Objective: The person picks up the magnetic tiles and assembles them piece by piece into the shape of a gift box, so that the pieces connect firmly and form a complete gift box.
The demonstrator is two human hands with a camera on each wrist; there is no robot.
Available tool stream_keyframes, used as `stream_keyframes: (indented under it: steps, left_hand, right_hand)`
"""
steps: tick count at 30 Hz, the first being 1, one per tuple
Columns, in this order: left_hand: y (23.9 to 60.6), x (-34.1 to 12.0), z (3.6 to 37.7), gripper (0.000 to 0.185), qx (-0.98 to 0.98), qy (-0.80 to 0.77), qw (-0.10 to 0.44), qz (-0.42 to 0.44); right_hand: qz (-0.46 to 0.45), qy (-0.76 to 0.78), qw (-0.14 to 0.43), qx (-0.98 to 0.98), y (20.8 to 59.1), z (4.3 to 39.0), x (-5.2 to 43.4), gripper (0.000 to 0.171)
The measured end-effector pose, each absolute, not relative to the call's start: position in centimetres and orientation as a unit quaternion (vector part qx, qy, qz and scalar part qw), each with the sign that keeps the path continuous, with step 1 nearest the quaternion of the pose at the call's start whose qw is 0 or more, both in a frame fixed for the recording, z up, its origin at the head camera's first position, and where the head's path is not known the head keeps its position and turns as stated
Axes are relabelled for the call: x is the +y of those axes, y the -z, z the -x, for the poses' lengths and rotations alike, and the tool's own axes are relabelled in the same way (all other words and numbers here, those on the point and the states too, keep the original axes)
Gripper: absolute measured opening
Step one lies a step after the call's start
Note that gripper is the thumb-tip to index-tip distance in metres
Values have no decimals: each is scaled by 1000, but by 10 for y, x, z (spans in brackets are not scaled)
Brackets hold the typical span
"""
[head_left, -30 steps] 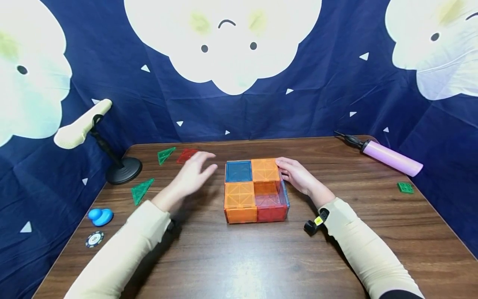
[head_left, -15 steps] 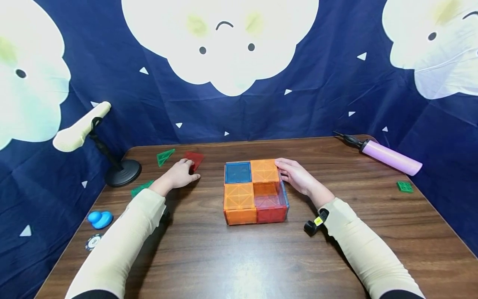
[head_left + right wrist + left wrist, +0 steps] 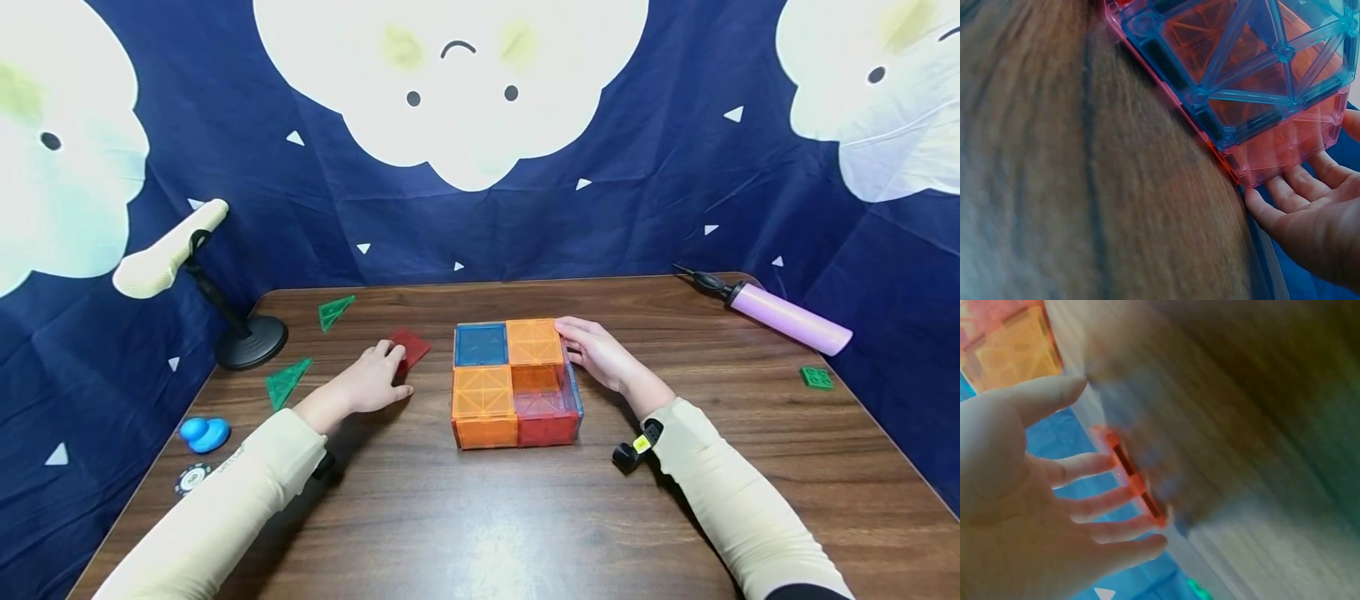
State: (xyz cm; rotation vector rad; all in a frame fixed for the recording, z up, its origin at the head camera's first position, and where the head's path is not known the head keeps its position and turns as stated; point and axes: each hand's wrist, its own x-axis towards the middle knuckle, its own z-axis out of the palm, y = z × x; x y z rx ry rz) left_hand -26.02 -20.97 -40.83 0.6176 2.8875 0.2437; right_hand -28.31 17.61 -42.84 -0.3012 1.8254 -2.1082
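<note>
A box of translucent magnetic tiles (image 3: 484, 432) stands mid-table, its top covered by a blue square tile (image 3: 481, 345) and two orange square tiles (image 3: 534, 342); the front right quarter is uncovered. Left of the box, my left hand (image 3: 366, 382) rests its fingertips on a red magnetic tile (image 3: 411, 346) lying on the table. In the left wrist view those fingers are extended along the tile (image 3: 1127, 467) and the thumb stands apart. My right hand (image 3: 596, 353) touches the box's back right corner, fingers against its side wall (image 3: 1282, 147).
Two green triangular tiles (image 3: 335, 312) lie at the left. Beyond them is a black stand (image 3: 250, 342) with a cream covered piece. A blue rubber duck (image 3: 206, 433) and a poker chip (image 3: 192, 477) sit front left. At right are a purple pump (image 3: 787, 317) and a green brick (image 3: 816, 377).
My left hand went left to the red tile, then brought it right and nearer across the table, towards the box. The right hand stays at the box's corner.
</note>
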Motion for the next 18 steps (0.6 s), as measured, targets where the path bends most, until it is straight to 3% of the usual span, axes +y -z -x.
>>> stream_keyframes:
  steps: [18]
  left_hand:
    - [411,-209,288,51,979,-112,38,-165]
  right_hand:
    - [102,742,166,642,429,282,175,15]
